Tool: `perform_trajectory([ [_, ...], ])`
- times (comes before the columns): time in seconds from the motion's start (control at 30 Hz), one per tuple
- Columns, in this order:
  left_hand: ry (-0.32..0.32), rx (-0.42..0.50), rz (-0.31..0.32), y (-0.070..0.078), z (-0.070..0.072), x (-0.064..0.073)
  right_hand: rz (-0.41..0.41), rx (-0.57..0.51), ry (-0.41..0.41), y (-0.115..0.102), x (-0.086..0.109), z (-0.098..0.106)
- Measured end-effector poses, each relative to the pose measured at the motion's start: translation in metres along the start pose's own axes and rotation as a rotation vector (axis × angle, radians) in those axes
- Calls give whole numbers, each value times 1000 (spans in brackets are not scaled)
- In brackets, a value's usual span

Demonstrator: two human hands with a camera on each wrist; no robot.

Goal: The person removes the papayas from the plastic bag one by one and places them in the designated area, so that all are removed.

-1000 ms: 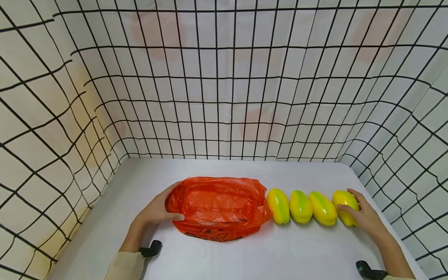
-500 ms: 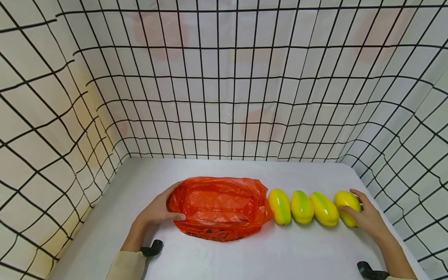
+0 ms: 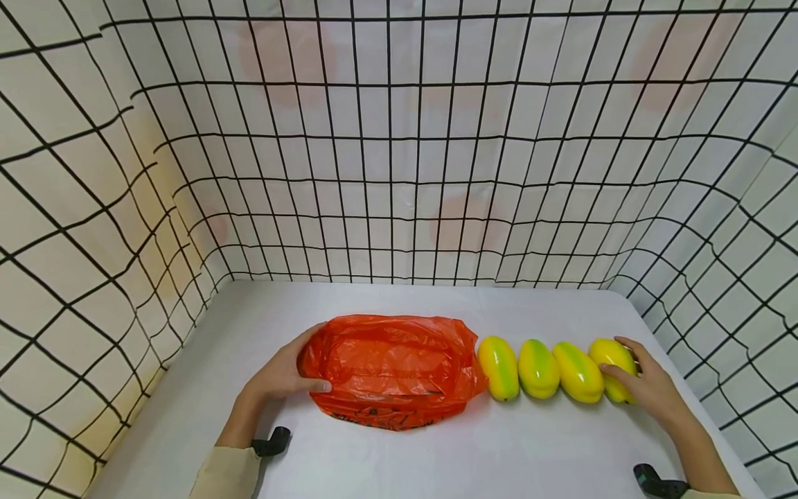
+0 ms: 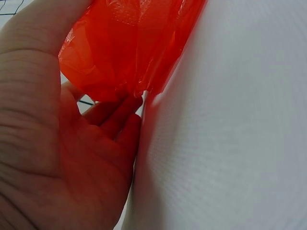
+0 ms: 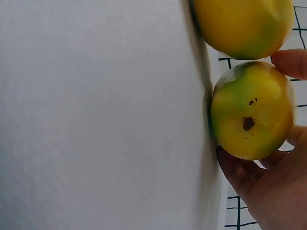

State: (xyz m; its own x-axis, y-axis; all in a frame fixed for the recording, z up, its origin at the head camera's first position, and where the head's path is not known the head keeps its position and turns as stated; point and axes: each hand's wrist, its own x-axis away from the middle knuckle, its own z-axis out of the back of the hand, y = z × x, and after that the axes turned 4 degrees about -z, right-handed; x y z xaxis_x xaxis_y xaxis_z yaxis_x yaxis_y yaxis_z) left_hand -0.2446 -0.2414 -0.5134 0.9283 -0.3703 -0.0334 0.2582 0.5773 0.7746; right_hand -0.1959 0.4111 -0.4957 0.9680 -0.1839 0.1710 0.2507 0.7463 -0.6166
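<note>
A red plastic bag stands on the table with its mouth spread upward. My left hand holds the bag's left side, thumb at the front and fingers reaching behind. In the left wrist view, the fingers lie along the red plastic, close to the table. To the right of the bag, several yellow-green mangoes stand in a row. My right hand grips the rightmost mango, with the thumb on its left side and the other fingers round its right. That mango sits right beside its neighbour.
A white table carries everything. Black grid netting rises at the back and both sides, with white sheeting behind it. The leftmost mango stands close against the bag's right edge. Each wrist wears a black camera mount.
My right hand has shifted slightly left with the rightmost mango, bringing it closer to its neighbour. The left hand and the plastic bag have stayed in place.
</note>
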Motion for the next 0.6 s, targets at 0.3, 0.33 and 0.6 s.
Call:
perform_trajectory([
  [0.3,0,0,-17,-2,0,-1,-3,-51,-37,1,-1,3],
  [0.33,-1,3,-18,-1,0,-1,-1,-59,-40,2,-1,3],
  [0.6,1,40,-22,0,0,-2,-18,-79,-62,2,-1,6],
])
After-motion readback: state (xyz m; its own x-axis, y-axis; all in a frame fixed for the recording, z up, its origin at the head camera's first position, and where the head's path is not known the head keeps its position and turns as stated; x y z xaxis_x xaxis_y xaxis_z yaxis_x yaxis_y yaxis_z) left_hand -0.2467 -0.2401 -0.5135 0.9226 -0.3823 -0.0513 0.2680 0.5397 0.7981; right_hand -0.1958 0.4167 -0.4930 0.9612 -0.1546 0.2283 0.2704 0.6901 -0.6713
